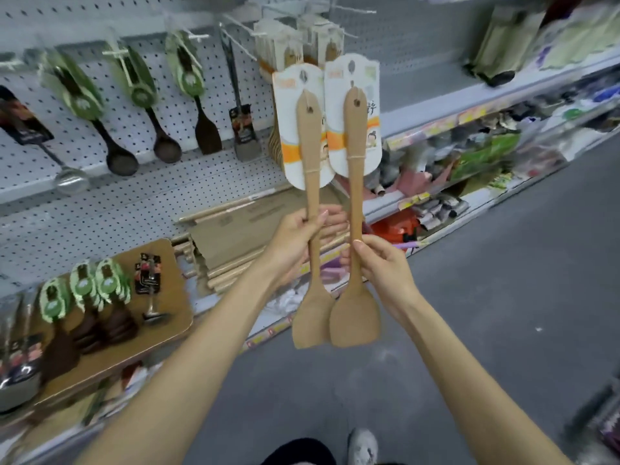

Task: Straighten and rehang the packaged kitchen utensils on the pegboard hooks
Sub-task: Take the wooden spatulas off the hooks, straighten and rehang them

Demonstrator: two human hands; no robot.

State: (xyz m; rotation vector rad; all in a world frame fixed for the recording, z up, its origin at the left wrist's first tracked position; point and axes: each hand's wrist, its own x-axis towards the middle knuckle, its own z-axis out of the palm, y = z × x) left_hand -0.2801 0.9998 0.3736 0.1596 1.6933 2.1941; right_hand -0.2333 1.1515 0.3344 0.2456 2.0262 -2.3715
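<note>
Grip of left hand [298, 239] wraps left spatula [313, 193]; right hand [382, 266] pinches right spatula [355, 196], blades apparently touching.

one wide-angle view, worn on the person's head, looking forward and down along both forearms. it meets the pegboard [100, 129] at a slant, so the shelving [432, 109] runs from lower left to upper right. the left hand [295, 245] and right hand [385, 268] sit close, mid-frame; the aisle floor [496, 323] fills the lower right, a shoe [363, 448] at the bottom edge.
</note>
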